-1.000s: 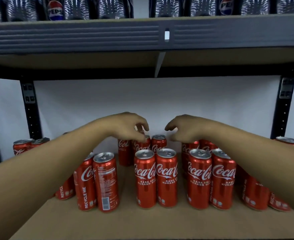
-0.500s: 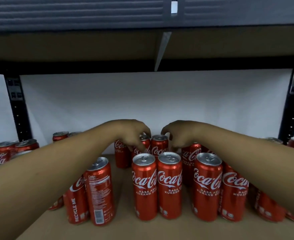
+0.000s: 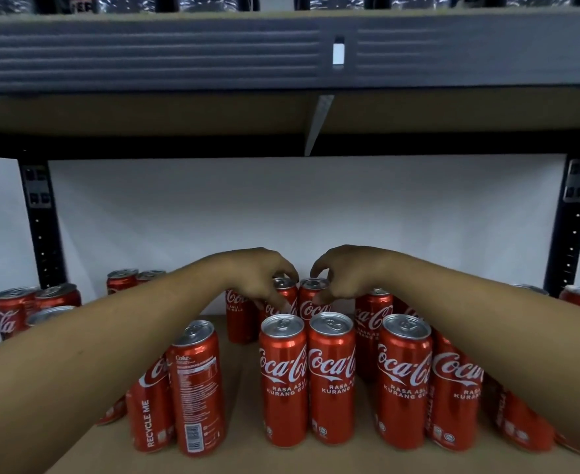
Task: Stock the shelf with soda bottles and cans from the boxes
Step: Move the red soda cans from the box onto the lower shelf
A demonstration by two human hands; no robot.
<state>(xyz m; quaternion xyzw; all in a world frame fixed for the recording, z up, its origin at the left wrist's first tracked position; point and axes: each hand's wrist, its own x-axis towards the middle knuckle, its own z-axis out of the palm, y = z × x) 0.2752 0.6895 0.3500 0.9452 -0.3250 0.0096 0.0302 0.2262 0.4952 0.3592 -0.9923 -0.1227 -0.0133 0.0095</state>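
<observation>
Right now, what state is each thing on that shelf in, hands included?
left hand: grips left back can by its top
right hand: grips right back can by its top
left back can: upright
right back can: upright
front middle pair: upright, touching, logos forward
barcode can: upright, logo turned away

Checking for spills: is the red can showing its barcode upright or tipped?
Upright: the red barcode can stands on its base on the brown shelf board, silver lid on top.
</observation>
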